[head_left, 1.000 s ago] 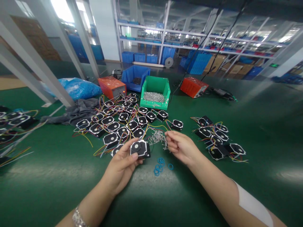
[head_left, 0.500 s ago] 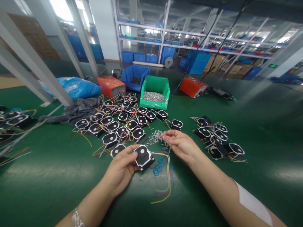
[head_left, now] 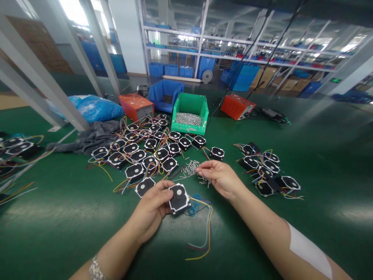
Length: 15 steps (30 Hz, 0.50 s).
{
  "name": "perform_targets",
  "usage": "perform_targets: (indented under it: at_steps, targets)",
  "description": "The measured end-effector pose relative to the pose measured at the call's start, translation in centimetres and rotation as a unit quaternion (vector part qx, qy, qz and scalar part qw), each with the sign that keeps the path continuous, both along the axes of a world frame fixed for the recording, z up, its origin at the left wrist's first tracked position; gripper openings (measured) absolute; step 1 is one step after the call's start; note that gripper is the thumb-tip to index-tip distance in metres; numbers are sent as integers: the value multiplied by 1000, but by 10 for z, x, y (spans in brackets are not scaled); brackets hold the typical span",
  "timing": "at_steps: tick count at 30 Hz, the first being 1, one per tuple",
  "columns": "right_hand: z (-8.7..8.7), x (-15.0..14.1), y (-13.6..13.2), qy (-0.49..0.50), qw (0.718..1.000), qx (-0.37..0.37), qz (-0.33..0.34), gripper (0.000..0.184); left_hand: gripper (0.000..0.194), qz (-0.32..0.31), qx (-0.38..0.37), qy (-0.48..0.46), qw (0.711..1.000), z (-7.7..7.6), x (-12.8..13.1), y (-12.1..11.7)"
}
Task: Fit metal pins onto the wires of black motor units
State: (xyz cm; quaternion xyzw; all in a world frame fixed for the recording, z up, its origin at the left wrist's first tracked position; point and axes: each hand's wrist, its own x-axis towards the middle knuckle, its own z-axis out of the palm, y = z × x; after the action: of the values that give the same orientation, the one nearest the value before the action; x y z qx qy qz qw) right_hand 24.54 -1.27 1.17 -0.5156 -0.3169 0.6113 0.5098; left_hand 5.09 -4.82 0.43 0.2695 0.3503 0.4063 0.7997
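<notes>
My left hand (head_left: pixel 153 210) grips a stepper motor (head_left: pixel 178 199) by its left side, thumb on the black face with its white edging. Yellow, white, red and blue wires (head_left: pixel 210 225) trail from the motor onto the green surface. Blue rubber-like rings (head_left: pixel 194 209) lie just behind it, partly covered. To the right, my right hand (head_left: pixel 223 179) is closed in a pinch over a loose pile of screws (head_left: pixel 190 168). A small silvery screw (head_left: pixel 203 170) shows at its fingertips, mostly hidden.
Many similar motors (head_left: pixel 138 155) with tangled wires spread at the left; several more (head_left: pixel 271 166) sit at the right. Behind stand a green bin (head_left: pixel 189 129) of screws, a blue bin (head_left: pixel 159 93) and two orange boxes (head_left: pixel 136 105) (head_left: pixel 237 107). A grey cloth (head_left: pixel 99 136) lies left.
The motor in my left hand has moved slightly right and down and turned a little, its wires shifting with it. My right hand has edged left, still pinched.
</notes>
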Motion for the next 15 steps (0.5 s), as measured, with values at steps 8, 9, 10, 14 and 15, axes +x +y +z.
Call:
perform_targets:
  at_steps: [8, 9, 10, 14, 15]
  targets:
    - [3, -12, -9, 25, 1000, 3, 16, 10, 13, -27, 12, 7, 1000, 0, 2, -2]
    - [4, -13, -10, 27, 999, 1, 23, 10, 13, -27, 11, 9, 1000, 0, 3, -2]
    - [5, -14, -11, 31, 999, -2, 34, 11, 14, -27, 10, 11, 1000, 0, 3, -2]
    - [10, -16, -17, 39, 996, -17, 82, 25, 15, -23, 8, 17, 1000, -1, 2, -1]
    - [12, -18, -18, 35, 995, -15, 88, 26, 16, -23, 9, 15, 1000, -1, 2, -1]
